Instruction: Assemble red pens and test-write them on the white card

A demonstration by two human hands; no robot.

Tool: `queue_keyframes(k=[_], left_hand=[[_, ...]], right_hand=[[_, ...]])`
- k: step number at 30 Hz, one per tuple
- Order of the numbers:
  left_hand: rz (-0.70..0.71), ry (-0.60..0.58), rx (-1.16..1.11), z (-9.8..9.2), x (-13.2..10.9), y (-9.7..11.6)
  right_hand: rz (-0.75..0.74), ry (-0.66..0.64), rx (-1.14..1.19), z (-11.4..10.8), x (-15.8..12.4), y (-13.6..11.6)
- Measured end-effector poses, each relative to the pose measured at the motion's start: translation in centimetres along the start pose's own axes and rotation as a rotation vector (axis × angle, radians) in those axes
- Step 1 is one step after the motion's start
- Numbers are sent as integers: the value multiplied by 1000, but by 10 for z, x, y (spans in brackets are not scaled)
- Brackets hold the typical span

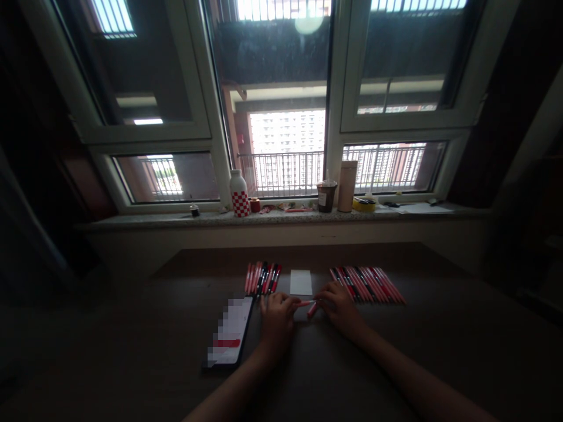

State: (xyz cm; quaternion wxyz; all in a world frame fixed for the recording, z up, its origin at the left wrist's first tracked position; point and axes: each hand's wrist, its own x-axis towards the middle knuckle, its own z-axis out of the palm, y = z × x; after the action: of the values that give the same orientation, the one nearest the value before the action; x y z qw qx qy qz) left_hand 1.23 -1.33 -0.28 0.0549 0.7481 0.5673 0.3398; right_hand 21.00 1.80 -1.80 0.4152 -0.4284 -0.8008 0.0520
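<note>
Just above the dark table, my left hand (pixel 278 319) is closed, its fingertips pinching a thin pink pen (pixel 302 304) with a pale end pointing right. My right hand (pixel 338 306) has its fingers pinched together at that pale end. A short pink piece that looks like a pen cap (pixel 312 310) slants down from the right fingertips; its upper end is hidden by them. Beyond the hands lies a white square of paper (pixel 301 282). Left of the paper is a row of red, pink and black pens (pixel 263 278). Right of it lies a longer row of similar pens (pixel 367 285).
A phone (pixel 231 334) with a lit screen lies left of my left hand. Behind the table (pixel 145 328), the windowsill (pixel 281 218) bears a red-checked bottle (pixel 240 194), a lidded drink cup (pixel 326 196), a tall tan flask (pixel 347 186) and a yellow tape roll (pixel 364 204).
</note>
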Motion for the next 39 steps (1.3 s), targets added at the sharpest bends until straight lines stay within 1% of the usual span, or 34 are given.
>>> queue_keyframes(k=[5,13,19,22,26,33,39], left_hand=[[10,-24,14,0,0,-1],[41,-70,36,0,1,0],[51,-79,49,0,-1,1],[46,-65,33,0,-1,2],[35,-10,36,1,-1,3],[-14,81,98,1,-1,1],[-33,91,143,-1,-1,3]], right_hand=[[-11,-2,30,3,0,5],[-43,-29,64,2,0,0],[-54,-28,60,3,0,2],[-47,-21,40,5,0,4],[-42,-24,22,5,0,4],[91,-2,115,7,-2,5],[100,-66,143,7,-2,3]])
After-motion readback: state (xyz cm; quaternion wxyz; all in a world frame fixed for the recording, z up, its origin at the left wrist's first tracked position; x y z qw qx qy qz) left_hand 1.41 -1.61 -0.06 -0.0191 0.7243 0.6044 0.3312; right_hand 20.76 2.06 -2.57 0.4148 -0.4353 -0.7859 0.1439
